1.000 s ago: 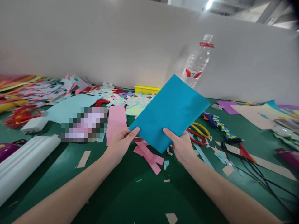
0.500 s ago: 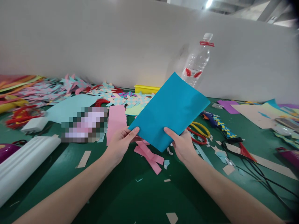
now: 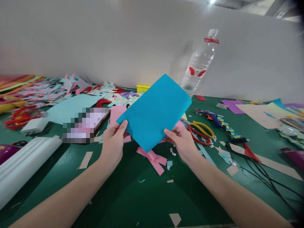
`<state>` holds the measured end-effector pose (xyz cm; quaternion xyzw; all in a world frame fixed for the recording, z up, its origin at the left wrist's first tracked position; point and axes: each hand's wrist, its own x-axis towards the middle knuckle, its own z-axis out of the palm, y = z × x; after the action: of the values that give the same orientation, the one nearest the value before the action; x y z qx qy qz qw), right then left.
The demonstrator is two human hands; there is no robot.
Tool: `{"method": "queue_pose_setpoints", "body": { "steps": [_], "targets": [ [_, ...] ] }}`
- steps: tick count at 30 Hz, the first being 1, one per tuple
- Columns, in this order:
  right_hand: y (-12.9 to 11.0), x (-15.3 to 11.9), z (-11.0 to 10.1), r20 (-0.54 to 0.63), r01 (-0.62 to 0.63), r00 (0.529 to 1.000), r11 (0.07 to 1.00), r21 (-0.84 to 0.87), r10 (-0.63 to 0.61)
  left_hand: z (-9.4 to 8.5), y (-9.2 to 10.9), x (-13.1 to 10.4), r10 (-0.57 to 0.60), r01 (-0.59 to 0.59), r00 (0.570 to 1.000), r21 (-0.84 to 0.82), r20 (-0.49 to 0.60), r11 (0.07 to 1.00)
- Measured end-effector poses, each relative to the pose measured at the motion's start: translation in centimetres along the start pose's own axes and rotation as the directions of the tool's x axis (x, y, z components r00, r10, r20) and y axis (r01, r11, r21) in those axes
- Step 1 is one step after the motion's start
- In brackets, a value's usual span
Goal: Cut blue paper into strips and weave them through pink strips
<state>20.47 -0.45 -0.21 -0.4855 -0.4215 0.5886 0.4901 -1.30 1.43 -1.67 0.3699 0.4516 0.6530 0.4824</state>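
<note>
A blue sheet of paper point(image 3: 158, 110) is held up, tilted, above the green table point(image 3: 133, 199). My left hand point(image 3: 115, 136) pinches its left corner, thumb on the near face. At the lower right edge my right hand point(image 3: 181, 142) grips the sheet between thumb and fingers. Pink paper strips point(image 3: 154, 161) lie crossed on the table just beneath it. Behind the left hand, a pink sheet point(image 3: 117, 110) is partly covered. Scissors with red and yellow handles point(image 3: 201, 131) rest to the right of the right hand.
A clear plastic bottle point(image 3: 199, 63) leans at the grey wall. On the left are a blurred-out phone point(image 3: 101, 118), a white adapter point(image 3: 34, 125) and a long white lamp-like bar point(image 3: 30, 164). To the right lie a glue gun point(image 3: 212, 118), black cables point(image 3: 263, 177) and paper scraps point(image 3: 234, 171).
Both hands have shifted the blue sheet to the left, the left hand moving most. More of the scissors and glue gun now shows on the right.
</note>
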Motion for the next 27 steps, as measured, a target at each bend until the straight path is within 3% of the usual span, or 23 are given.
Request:
{"method": "queue_pose_setpoints", "body": {
  "steps": [3, 5, 8, 12, 15, 19, 27],
  "targets": [
    [0.2, -0.1, 0.0, -0.025, -0.002, 1.000, 1.000, 0.004, 0.002, 0.1, 0.1, -0.1, -0.027, 0.031, 0.998, -0.060, 0.060, 0.998],
    [0.4, -0.1, 0.0, -0.072, 0.017, 0.997, 0.997, 0.078, -0.011, 0.4, 0.3, -0.4, -0.085, 0.109, 0.975, -0.114, 0.203, 0.987],
    [0.8, -0.1, 0.1, -0.114, 0.030, 0.994, 0.966, 0.256, -0.001, 1.1, 0.8, -1.2, -0.114, 0.191, 0.870, -0.116, 0.480, 0.975],
    [1.2, -0.3, 0.5, -0.125, -0.034, 0.988, 0.913, 0.406, 0.092, 1.4, 1.2, -2.3, -0.068, 0.058, 0.714, 0.038, 0.697, 0.998],
    [1.3, -0.8, 1.1, -0.097, -0.089, 0.984, 0.875, 0.476, 0.153, 1.5, 1.6, -3.0, -0.069, -0.125, 0.657, 0.198, 0.751, 0.972],
    [1.2, -2.0, 2.2, -0.031, -0.092, 0.991, 0.830, 0.549, 0.131, 1.9, 1.8, -3.5, -0.099, -0.268, 0.675, 0.369, 0.731, 0.890],
    [0.9, -3.8, 4.5, 0.094, -0.097, 0.994, 0.811, 0.577, 0.052, 2.3, 1.8, -3.8, -0.151, -0.159, 0.765, 0.411, 0.626, 0.898]
  ]
}}
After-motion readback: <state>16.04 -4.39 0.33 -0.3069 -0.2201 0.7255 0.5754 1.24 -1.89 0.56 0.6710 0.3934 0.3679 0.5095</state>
